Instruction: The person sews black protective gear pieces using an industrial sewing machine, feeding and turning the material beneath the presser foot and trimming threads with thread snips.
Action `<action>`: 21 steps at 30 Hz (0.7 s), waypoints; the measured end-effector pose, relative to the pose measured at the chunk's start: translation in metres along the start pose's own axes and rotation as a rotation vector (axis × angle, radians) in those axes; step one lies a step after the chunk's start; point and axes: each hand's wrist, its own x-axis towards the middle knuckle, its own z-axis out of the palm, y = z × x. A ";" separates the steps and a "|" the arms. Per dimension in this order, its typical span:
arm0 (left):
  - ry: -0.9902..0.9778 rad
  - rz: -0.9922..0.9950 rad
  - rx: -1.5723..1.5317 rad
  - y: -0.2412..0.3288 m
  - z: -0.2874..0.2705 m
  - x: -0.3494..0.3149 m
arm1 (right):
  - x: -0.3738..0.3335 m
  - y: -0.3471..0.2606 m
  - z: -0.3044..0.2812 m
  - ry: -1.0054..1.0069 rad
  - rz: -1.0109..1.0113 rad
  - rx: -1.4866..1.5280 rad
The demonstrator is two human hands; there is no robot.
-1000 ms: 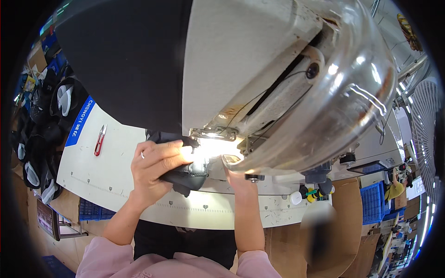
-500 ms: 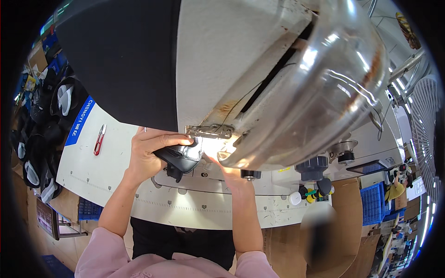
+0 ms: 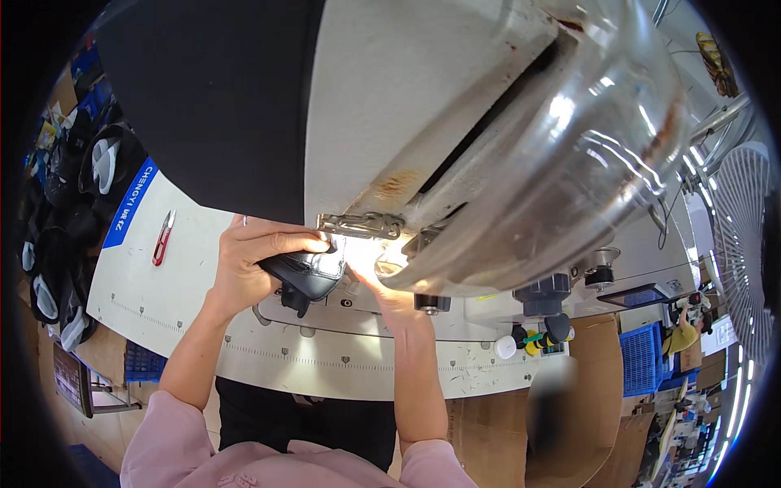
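Note:
A sewing machine head with a shiny metal front fills the top and right of the view. Beneath it, under a bright lamp glow, lies a black leather shoe upper with a stitched edge. My left hand grips its left side, thumb on top and fingers beneath, close by the machine's needle area. My right hand reaches in from the right below the metal cover. Its fingers are lost in glare and behind the machine, so their hold cannot be made out.
Red-handled thread snips lie on the white table at left. Black shoe parts with pale linings are heaped beyond its left edge. At right are small bottles, a cardboard box, a blue crate and a fan.
The whole view has shifted slightly, so table and hands sit a little further left. Both hands stay at the needle area, the left still gripping the shoe upper.

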 end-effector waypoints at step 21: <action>0.053 0.111 -0.014 0.011 -0.011 0.008 | -0.014 -0.053 0.031 0.114 -0.037 0.525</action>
